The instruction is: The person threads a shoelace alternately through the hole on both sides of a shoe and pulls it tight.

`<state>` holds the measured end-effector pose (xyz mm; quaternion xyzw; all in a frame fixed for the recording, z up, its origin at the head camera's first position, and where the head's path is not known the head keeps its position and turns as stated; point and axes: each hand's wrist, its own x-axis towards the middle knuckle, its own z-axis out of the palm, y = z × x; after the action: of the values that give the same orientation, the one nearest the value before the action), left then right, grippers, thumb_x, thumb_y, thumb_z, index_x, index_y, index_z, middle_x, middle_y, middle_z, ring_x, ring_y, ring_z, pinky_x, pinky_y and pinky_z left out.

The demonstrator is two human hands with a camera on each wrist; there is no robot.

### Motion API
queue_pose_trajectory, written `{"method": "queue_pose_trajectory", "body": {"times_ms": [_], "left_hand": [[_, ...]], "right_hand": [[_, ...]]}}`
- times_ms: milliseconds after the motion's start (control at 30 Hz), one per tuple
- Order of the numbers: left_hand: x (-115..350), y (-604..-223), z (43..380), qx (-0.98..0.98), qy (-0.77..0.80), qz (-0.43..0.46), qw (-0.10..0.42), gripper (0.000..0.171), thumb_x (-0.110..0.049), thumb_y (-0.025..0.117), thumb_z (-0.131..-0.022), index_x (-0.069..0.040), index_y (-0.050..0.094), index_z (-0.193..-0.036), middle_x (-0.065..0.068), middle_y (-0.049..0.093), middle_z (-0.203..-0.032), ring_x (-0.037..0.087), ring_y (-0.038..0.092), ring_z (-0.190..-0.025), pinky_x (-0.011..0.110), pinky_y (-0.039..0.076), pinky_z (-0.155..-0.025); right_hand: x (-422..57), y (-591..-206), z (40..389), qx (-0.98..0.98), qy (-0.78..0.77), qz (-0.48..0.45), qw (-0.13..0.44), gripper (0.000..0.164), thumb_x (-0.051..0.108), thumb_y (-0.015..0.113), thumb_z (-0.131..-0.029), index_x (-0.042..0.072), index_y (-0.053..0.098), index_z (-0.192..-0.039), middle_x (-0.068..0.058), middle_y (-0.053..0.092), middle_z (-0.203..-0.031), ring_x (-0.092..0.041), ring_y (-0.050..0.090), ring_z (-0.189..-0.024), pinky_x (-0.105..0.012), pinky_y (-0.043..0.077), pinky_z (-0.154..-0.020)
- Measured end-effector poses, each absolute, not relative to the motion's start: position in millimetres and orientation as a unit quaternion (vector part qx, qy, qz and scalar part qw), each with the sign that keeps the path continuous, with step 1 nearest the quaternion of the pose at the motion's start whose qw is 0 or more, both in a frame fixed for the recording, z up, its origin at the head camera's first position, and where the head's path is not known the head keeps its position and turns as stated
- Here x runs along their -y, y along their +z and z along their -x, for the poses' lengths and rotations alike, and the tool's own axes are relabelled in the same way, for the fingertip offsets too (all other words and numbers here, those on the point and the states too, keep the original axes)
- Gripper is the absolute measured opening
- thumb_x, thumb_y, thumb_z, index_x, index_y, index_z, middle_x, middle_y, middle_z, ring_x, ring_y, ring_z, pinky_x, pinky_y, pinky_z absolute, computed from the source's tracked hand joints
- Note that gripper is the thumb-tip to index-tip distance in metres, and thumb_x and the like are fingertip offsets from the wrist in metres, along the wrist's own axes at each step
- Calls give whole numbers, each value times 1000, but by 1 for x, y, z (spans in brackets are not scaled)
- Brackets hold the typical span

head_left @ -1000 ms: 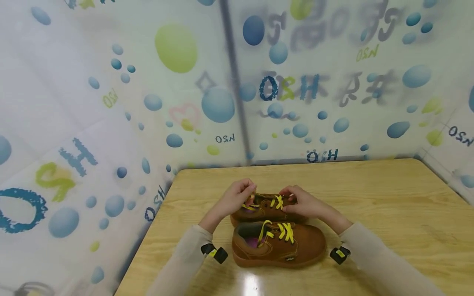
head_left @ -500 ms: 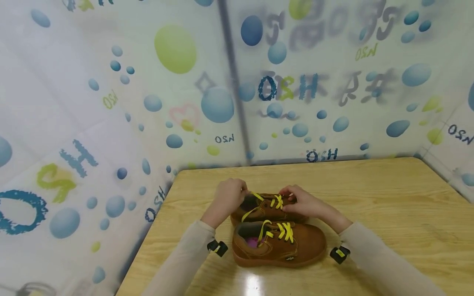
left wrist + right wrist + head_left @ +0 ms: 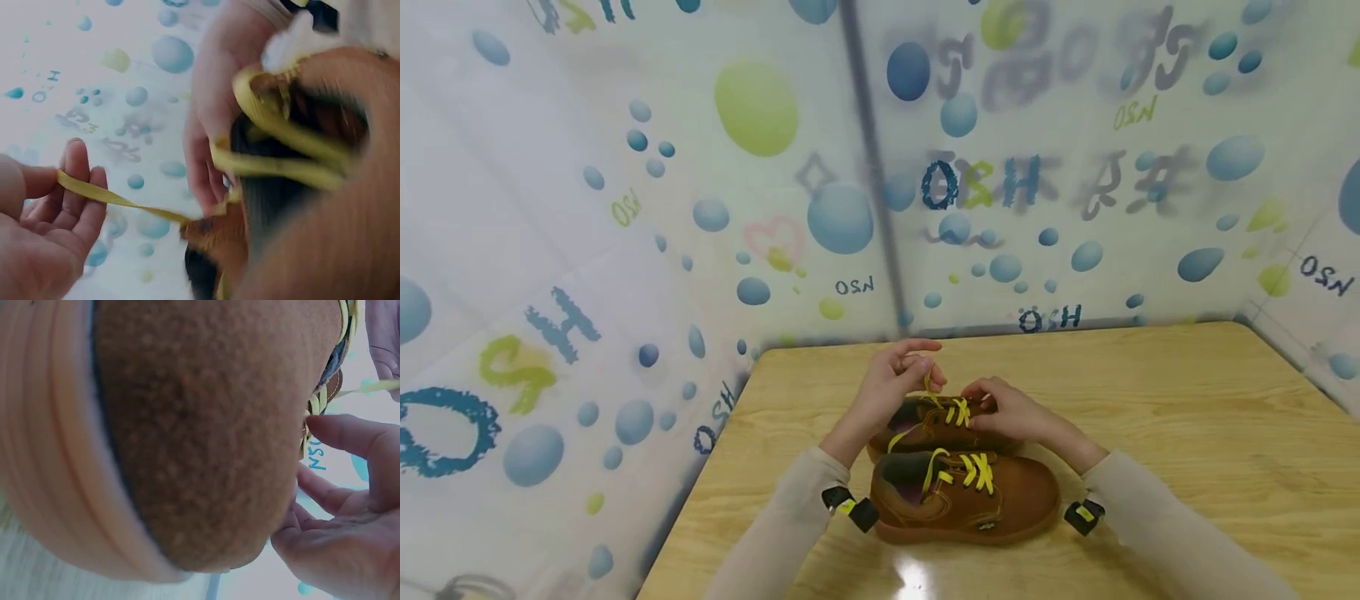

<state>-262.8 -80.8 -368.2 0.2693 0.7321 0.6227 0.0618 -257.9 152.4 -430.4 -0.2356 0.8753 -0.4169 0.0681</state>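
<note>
Two brown shoes with yellow laces stand side by side, toes to the right. Over the far shoe (image 3: 940,429), my left hand (image 3: 887,387) pinches a yellow shoelace (image 3: 119,199) between thumb and fingers. That lace runs taut from the shoe's top eyelets in the left wrist view. My right hand (image 3: 1011,410) grips the far shoe across its front, thumb (image 3: 344,432) at the crossed laces and fingers on the far side, partly hidden. Another loose lace end droops over the far shoe's near side. The near shoe (image 3: 1022,496) is untouched, its lace looping over the opening.
Both shoes stand on a wooden table (image 3: 1150,400). Behind and to the left hangs a pale sheet (image 3: 700,125) printed with blue and green bubbles and lettering. Black wrist cameras are strapped over both sleeves, the left one close beside the near shoe's heel.
My left hand moved left over the far shoe's heel, then rose and came back right, lifting the lace upward. My right hand stays in place on the shoe.
</note>
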Motion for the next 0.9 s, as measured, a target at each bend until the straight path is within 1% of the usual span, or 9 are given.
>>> {"method": "queue_pose_trajectory", "body": {"times_ms": [100, 200, 333, 433, 533, 600, 667, 800, 900], "left_hand": [[83, -368, 263, -775, 563, -279, 75, 33, -17, 54, -103, -9, 55, -135, 17, 74, -89, 16, 59, -56, 38, 57, -63], [87, -368, 264, -832, 474, -281, 62, 31, -18, 56, -102, -9, 61, -130, 14, 76, -93, 17, 51, -47, 31, 49, -49], [90, -367, 266, -873, 394, -284, 42, 21, -18, 61, -99, -9, 71, -115, 6, 78, -89, 21, 67, -61, 24, 51, -56], [91, -365, 267, -885, 354, -300, 32, 18, -18, 64, -97, -8, 75, -107, 6, 76, -80, 18, 72, -73, 21, 52, -66], [91, -365, 267, -889, 348, -295, 27, 18, -18, 63, -98, -6, 75, -102, 8, 74, -74, 12, 66, -64, 22, 52, -63], [91, -366, 267, -890, 356, -282, 21, 18, -18, 62, -98, -6, 75, -101, 9, 73, -76, 10, 65, -62, 22, 53, -62], [90, -367, 267, -889, 364, -276, 12, 16, -17, 64, -97, -7, 74, -103, 8, 74, -81, 13, 68, -66, 25, 55, -63], [88, -369, 268, -890, 349, -293, -14, 20, -14, 70, -92, -10, 71, -112, 6, 75, -96, 17, 72, -84, 33, 58, -78], [86, -370, 269, -891, 335, -305, -28, 23, -14, 74, -89, -11, 70, -111, 4, 71, -91, 14, 67, -80, 32, 56, -77]], "right_hand": [[-150, -430, 258, -876, -416, 240, 40, 34, 12, 62, -95, 0, 60, -127, -21, 59, -122, -30, 63, -103, -45, 54, -86], [-146, -426, 258, -882, -400, 250, 9, 28, 13, 61, -96, 6, 65, -123, -16, 62, -115, -23, 64, -93, -38, 54, -80], [-140, -420, 260, -897, -352, 268, -8, 24, 17, 63, -96, 14, 68, -119, -8, 63, -107, -12, 58, -80, -30, 49, -72], [-137, -418, 261, -905, -326, 272, -12, 22, 17, 64, -96, 15, 70, -117, -5, 65, -104, -9, 55, -77, -28, 46, -70], [-135, -418, 263, -907, -322, 270, -15, 21, 17, 64, -96, 14, 71, -115, -3, 66, -102, -8, 55, -76, -28, 46, -70], [-134, -419, 264, -907, -324, 270, -19, 20, 17, 65, -95, 14, 71, -114, -3, 66, -101, -8, 55, -75, -28, 46, -69], [-133, -420, 264, -906, -324, 271, -25, 20, 17, 65, -95, 14, 71, -113, -3, 66, -100, -7, 54, -74, -27, 46, -68], [-131, -421, 265, -907, -322, 268, -34, 19, 17, 67, -94, 14, 72, -112, -1, 66, -97, -6, 55, -73, -26, 46, -68], [-129, -422, 265, -909, -323, 262, -38, 18, 16, 68, -93, 14, 72, -111, -1, 66, -95, -7, 55, -73, -27, 47, -68]]}}
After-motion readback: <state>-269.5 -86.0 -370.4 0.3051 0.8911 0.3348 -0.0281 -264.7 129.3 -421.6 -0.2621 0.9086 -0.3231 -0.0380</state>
